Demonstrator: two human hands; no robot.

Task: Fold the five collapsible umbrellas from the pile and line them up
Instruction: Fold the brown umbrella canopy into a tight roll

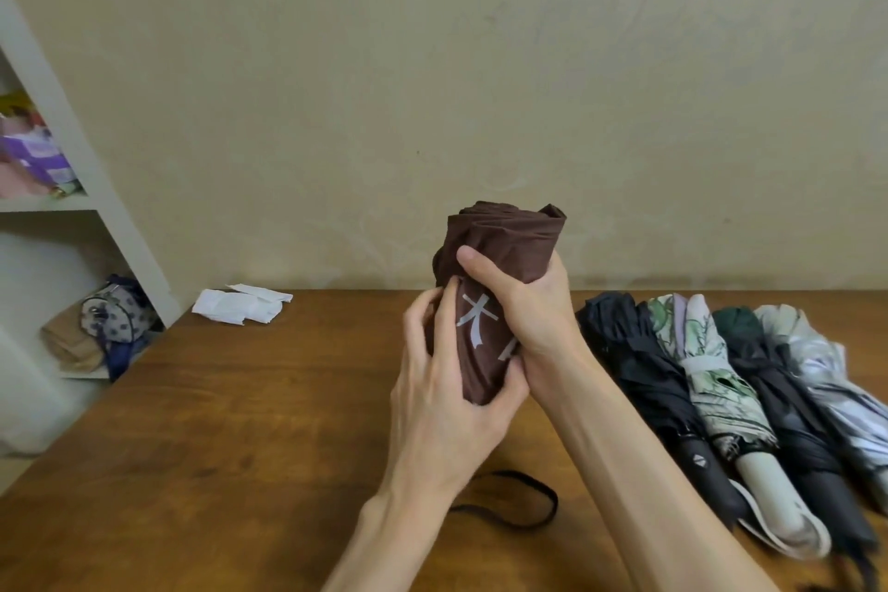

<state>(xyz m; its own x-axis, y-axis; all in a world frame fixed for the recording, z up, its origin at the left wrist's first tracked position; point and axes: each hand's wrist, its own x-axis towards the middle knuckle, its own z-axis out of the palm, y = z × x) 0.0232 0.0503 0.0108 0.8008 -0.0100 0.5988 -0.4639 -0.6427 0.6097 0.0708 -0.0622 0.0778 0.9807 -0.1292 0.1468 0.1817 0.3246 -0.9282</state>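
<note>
A brown folded umbrella [499,245] with white markings stands upright above the wooden table [216,423], held in both hands. My right hand [524,303] grips its middle, thumb across the front. My left hand [447,380] wraps the lower part, fingers curled round the fabric. Its black wrist strap [524,502] hangs onto the table below. To the right lie several folded umbrellas side by side: a black one [644,370], a floral green-and-cream one [706,365], a dark green-black one [778,404] and a silver-grey one [836,380].
White folded paper [240,305] lies at the table's back edge, near the wall. A white shelf unit [91,202] stands at the left, holding bags and boxes. The row of umbrellas reaches the table's right edge.
</note>
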